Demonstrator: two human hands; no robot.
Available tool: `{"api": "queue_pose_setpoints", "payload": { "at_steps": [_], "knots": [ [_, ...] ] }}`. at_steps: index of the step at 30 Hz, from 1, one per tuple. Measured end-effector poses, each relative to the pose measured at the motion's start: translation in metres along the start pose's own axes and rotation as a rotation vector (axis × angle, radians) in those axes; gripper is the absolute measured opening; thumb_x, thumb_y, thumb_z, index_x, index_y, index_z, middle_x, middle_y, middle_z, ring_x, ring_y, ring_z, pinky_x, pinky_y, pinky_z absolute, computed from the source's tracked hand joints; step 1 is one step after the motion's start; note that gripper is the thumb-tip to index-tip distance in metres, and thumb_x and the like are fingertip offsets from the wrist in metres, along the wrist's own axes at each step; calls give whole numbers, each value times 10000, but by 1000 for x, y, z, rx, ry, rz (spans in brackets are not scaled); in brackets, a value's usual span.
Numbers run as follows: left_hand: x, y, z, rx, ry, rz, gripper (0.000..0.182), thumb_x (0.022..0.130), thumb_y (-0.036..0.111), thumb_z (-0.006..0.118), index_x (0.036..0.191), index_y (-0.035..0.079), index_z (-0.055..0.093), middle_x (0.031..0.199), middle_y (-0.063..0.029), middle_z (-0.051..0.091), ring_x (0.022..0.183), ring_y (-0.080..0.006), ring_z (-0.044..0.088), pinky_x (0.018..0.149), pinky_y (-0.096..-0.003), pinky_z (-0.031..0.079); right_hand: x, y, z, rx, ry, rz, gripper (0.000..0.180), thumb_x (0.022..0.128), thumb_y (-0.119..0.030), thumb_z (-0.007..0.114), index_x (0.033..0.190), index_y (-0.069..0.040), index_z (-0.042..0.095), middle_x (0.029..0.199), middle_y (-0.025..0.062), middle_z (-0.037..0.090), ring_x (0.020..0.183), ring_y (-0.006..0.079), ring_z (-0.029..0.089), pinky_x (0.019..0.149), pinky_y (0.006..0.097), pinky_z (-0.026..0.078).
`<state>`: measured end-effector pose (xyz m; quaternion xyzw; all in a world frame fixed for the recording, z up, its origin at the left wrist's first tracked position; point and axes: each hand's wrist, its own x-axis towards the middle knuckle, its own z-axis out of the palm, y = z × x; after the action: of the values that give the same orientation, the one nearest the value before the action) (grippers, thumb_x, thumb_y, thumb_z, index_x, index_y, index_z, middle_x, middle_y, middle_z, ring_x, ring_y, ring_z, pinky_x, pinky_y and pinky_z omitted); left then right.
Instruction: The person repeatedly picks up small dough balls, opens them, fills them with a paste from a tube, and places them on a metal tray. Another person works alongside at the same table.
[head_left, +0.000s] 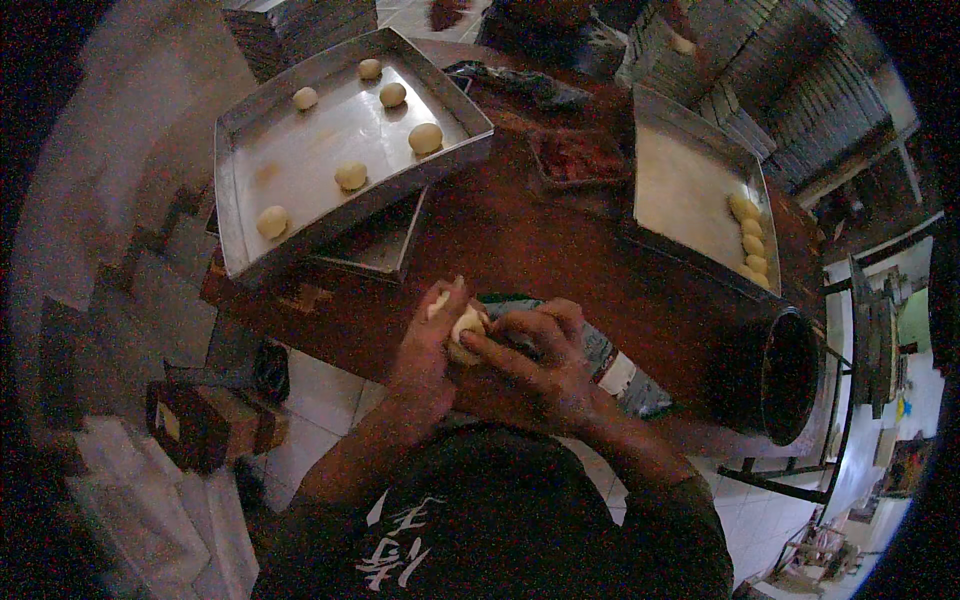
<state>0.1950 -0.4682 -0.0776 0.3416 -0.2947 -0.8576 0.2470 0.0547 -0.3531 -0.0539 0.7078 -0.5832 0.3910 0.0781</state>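
My left hand (427, 352) cups a piece of pale dough (466, 337) near the table's front edge. The fingers of my right hand (544, 356) press on the dough from the right. Under and beside my right hand lies a grey-green plastic bag (600, 352) with a white patch. At the upper left, a metal tray (352, 127) holds several spaced dough balls (351, 176). At the right, another metal tray (690, 187) has a row of dough balls (752, 227) along its right wall.
A shallow container of dark reddish filling (577, 157) stands between the trays on the brown table (495, 232). A dark round container (791, 375) is at the right. Another tray (375, 247) lies beneath the left one. A cardboard box (217, 424) stands lower left. Stacked metal trays (810, 90) fill the upper right.
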Motion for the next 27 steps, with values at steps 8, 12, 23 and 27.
{"api": "queue_pose_setpoints", "payload": {
  "at_steps": [8,12,23,27],
  "knots": [
    [-24,-10,5,1083,-165,697,467,1097,476,467,1240,51,596,1140,-95,685,956,-212,691,820,-365,552,24,6,-22,899,-149,939,178,858,-133,821,1001,-86,727,943,85,679,914,175,619,838,325,511],
    [-26,2,9,673,-142,359,452,1112,442,443,1266,45,592,1170,-86,677,1028,-195,673,885,-354,541,20,4,-14,598,-127,774,169,870,-143,818,997,-69,733,996,93,658,952,179,614,872,325,511],
    [-6,-6,-12,669,-145,167,514,1106,495,428,1283,48,610,1187,-84,673,1055,-144,649,908,-323,544,14,24,-1,869,-190,766,217,857,-114,803,1068,-93,756,1136,68,600,1157,262,546,1008,385,452],
    [4,0,-27,-48,-280,-137,587,1093,542,433,1331,29,590,1170,-87,669,1043,-139,633,903,-316,537,17,21,1,279,-190,266,198,886,-131,794,1057,-47,741,1161,73,618,1126,199,577,972,346,479]
  ]
}}
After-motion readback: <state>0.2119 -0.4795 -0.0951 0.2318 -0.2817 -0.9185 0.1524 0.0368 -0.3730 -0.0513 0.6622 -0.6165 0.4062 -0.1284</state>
